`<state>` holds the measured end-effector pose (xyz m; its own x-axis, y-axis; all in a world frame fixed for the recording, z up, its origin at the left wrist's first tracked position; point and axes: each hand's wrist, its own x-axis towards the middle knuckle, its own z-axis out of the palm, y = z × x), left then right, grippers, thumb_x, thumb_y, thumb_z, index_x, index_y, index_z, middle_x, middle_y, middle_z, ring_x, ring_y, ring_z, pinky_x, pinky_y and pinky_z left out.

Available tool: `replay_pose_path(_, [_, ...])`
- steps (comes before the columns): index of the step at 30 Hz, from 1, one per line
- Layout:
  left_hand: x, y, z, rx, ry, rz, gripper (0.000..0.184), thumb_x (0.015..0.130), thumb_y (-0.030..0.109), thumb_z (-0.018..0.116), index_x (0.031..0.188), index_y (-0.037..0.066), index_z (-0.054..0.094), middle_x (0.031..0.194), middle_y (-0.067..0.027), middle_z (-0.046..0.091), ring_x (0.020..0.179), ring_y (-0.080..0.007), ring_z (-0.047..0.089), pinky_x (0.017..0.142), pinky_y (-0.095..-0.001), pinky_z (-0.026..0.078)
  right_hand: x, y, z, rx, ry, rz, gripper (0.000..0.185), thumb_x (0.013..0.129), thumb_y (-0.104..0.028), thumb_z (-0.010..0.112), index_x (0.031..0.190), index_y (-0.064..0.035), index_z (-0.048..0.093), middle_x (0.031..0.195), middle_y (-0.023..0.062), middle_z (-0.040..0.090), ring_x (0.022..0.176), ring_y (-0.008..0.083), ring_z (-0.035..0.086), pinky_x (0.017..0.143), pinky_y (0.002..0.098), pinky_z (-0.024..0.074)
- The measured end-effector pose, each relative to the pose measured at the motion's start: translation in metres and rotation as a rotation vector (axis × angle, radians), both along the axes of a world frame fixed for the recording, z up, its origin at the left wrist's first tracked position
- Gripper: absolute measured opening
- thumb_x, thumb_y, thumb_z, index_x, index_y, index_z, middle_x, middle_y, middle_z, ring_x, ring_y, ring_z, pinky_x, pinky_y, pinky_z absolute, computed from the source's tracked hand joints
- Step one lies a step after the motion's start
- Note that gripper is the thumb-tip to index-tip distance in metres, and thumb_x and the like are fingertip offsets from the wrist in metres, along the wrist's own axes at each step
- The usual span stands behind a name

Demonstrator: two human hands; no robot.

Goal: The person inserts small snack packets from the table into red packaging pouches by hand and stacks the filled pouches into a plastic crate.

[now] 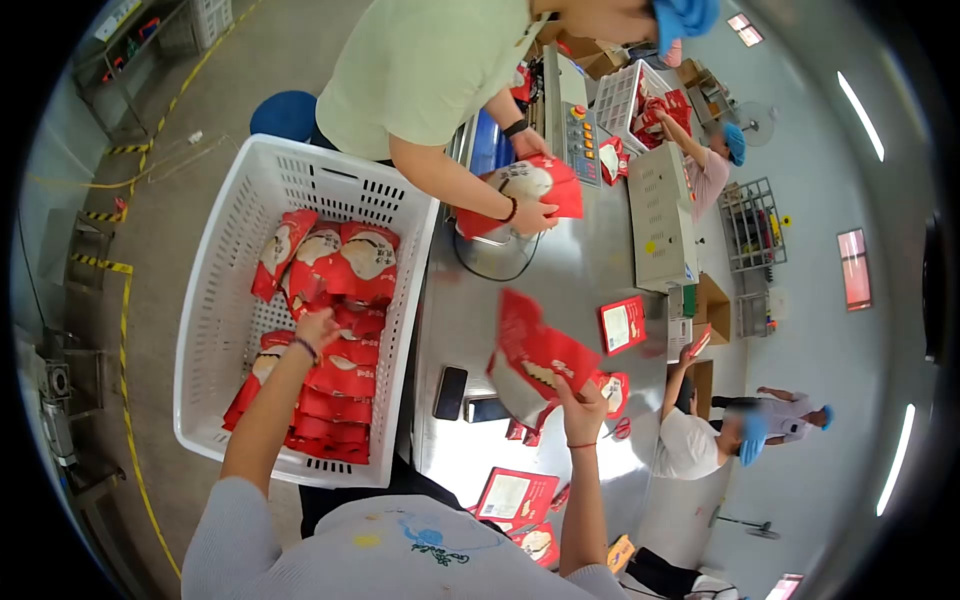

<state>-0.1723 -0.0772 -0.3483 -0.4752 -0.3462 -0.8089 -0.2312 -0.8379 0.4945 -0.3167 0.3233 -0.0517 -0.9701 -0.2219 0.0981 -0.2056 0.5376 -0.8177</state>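
My right hand [583, 410] pinches the lower edge of a red and white food pouch [540, 362], holding it tilted above the steel table. The pouch is blurred at its upper end. My left hand [318, 328] reaches into a white plastic crate [205, 330], over the red pouches [368, 262] stacked inside. Its fingertips are smeared against the red packaging, so I cannot tell whether they grip one. Several pouches lie in rows along the crate's right side, others at its far end and near left.
Across from me a co-worker holds another red pouch [540, 187] beside a machine with a control panel [580, 140]. On the steel table [470, 345] lie a phone [450, 393], red scissors [622, 428] and flat red packs [622, 325]. More people work farther along.
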Motion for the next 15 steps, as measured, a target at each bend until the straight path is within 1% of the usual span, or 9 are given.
replay_pose_path(1, [-0.012, -0.018, -0.055, -0.126, -0.086, -0.022, 0.023, 0.086, 0.030, 0.068, 0.091, 0.009, 0.060, 0.078, -0.0075, 0.063, 0.069, -0.0194, 0.065, 0.056, -0.0363, 0.057, -0.008, -0.003, 0.002, 0.022, 0.041, -0.041, 0.013, 0.083, -0.006, 0.073, 0.094, 0.0004, 0.072, 0.084, 0.0046, 0.067, 0.073, 0.0074, 0.058, 0.065, 0.0230, 0.0457])
replay_pose_path(2, [-0.026, -0.025, -0.062, -0.167, -0.143, 0.023, 0.031, 0.084, 0.034, 0.071, 0.095, 0.008, 0.058, 0.078, -0.0075, 0.063, 0.066, -0.0200, 0.064, 0.051, -0.0371, 0.055, -0.018, 0.005, -0.003, 0.079, -0.027, -0.097, 0.013, 0.083, -0.006, 0.072, 0.093, 0.0014, 0.071, 0.091, 0.0069, 0.068, 0.077, 0.0106, 0.061, 0.068, 0.0251, 0.0473])
replay_pose_path(3, [-0.035, -0.039, -0.121, -0.073, -0.139, -0.016, 0.038, 0.082, 0.034, 0.073, 0.098, 0.006, 0.054, 0.081, -0.0069, 0.063, 0.066, -0.0208, 0.063, 0.053, -0.0361, 0.056, -0.026, 0.006, -0.004, 0.110, -0.027, -0.098, 0.013, 0.083, -0.006, 0.072, 0.093, 0.0014, 0.071, 0.091, 0.0069, 0.068, 0.077, 0.0106, 0.061, 0.068, 0.0251, 0.0473])
replay_pose_path(5, [-0.059, -0.037, -0.076, -0.108, -0.332, -0.113, 0.034, 0.085, 0.030, 0.071, 0.097, 0.006, 0.050, 0.086, -0.0066, 0.063, 0.068, -0.0217, 0.063, 0.056, -0.0366, 0.057, -0.041, 0.007, -0.006, 0.238, 0.190, -0.140, 0.013, 0.083, -0.006, 0.072, 0.092, 0.0017, 0.071, 0.095, 0.0079, 0.068, 0.084, 0.0145, 0.063, 0.073, 0.0268, 0.0480])
replay_pose_path(6, [-0.066, -0.035, -0.088, -0.092, -0.324, -0.118, 0.034, 0.085, 0.030, 0.071, 0.097, 0.006, 0.050, 0.086, -0.0066, 0.063, 0.068, -0.0217, 0.063, 0.056, -0.0366, 0.057, -0.050, 0.011, -0.008, 0.277, 0.199, -0.145, 0.019, 0.084, -0.009, 0.071, 0.100, 0.0024, 0.070, 0.105, 0.0093, 0.067, 0.097, 0.0170, 0.062, 0.087, 0.0287, 0.0467])
replay_pose_path(9, [-0.077, -0.026, -0.117, -0.174, -0.081, -0.004, 0.022, 0.090, 0.023, 0.064, 0.095, 0.006, 0.051, 0.092, -0.0067, 0.062, 0.072, -0.0213, 0.063, 0.063, -0.0360, 0.058, -0.069, 0.006, -0.008, 0.227, 0.283, -0.211, 0.017, 0.083, -0.008, 0.072, 0.096, 0.0010, 0.071, 0.101, 0.0096, 0.067, 0.095, 0.0175, 0.062, 0.084, 0.0286, 0.0465])
replay_pose_path(12, [-0.072, -0.031, -0.047, -0.337, 0.293, 0.045, 0.012, 0.092, 0.013, 0.056, 0.100, 0.004, 0.053, 0.098, -0.0051, 0.058, 0.091, -0.0159, 0.060, 0.080, -0.0311, 0.055, -0.083, 0.006, -0.011, 0.172, 0.264, -0.238, 0.019, 0.085, -0.008, 0.069, 0.101, 0.0004, 0.070, 0.104, 0.0109, 0.069, 0.097, 0.0180, 0.063, 0.086, 0.0288, 0.0467])
replay_pose_path(14, [-0.049, -0.031, 0.025, -0.401, 0.386, 0.080, 0.020, 0.091, 0.014, 0.058, 0.108, 0.003, 0.054, 0.099, -0.0037, 0.058, 0.094, -0.0132, 0.058, 0.081, -0.0291, 0.052, -0.084, 0.005, -0.013, 0.115, 0.266, -0.252, 0.019, 0.085, -0.008, 0.069, 0.102, 0.0001, 0.070, 0.103, 0.0105, 0.069, 0.095, 0.0181, 0.063, 0.085, 0.0287, 0.0473])
replay_pose_path(15, [-0.035, -0.033, 0.055, -0.444, 0.270, 0.113, 0.036, 0.091, 0.018, 0.060, 0.122, 0.002, 0.052, 0.102, -0.0034, 0.058, 0.092, -0.0116, 0.057, 0.080, -0.0272, 0.050, -0.083, 0.003, -0.013, 0.067, 0.201, -0.284, 0.019, 0.085, -0.008, 0.068, 0.102, -0.0003, 0.070, 0.101, 0.0100, 0.070, 0.092, 0.0176, 0.064, 0.083, 0.0279, 0.0479])
